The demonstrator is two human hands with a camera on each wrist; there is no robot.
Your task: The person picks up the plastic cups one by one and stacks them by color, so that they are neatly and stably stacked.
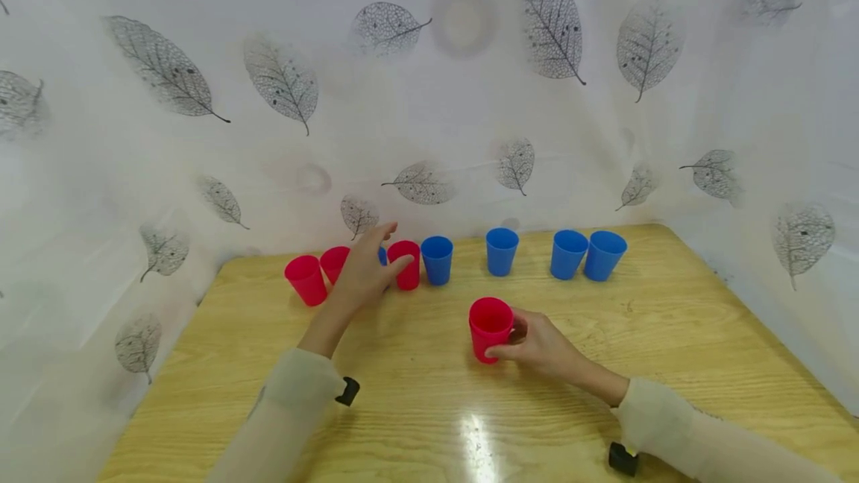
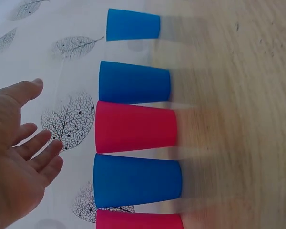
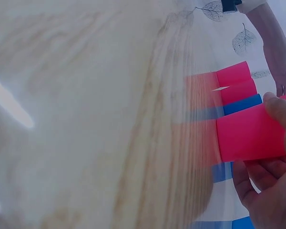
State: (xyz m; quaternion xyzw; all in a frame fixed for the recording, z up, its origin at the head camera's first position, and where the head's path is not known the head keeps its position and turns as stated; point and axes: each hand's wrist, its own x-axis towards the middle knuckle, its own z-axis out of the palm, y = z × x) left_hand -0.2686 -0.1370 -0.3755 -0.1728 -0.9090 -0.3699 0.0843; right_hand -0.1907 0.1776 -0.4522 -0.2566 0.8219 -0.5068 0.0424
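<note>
My right hand (image 1: pixel 540 345) grips a red cup (image 1: pixel 490 330) from its right side, thumb at the front and fingers behind. The cup stands upright, mouth up, on the near side of the row; in the right wrist view its base (image 3: pixel 219 140) is right at the tabletop. Over the left part of the row hangs my left hand (image 1: pixel 365 274), fingers spread and holding nothing. Near it are a red cup (image 1: pixel 405 274) and a blue cup (image 1: pixel 382 256), the latter mostly hidden behind the hand. The left wrist view shows the loose fingers (image 2: pixel 40 148) apart from the cups.
Two red cups (image 1: pixel 306 282) are at the row's left end. Right of the left hand stand a blue cup (image 1: pixel 438 263), another blue cup (image 1: pixel 501 252) and a close blue pair (image 1: pixel 569 256). Behind the wooden table (image 1: pixel 403 408) hangs a leaf-patterned curtain (image 1: pixel 463 110).
</note>
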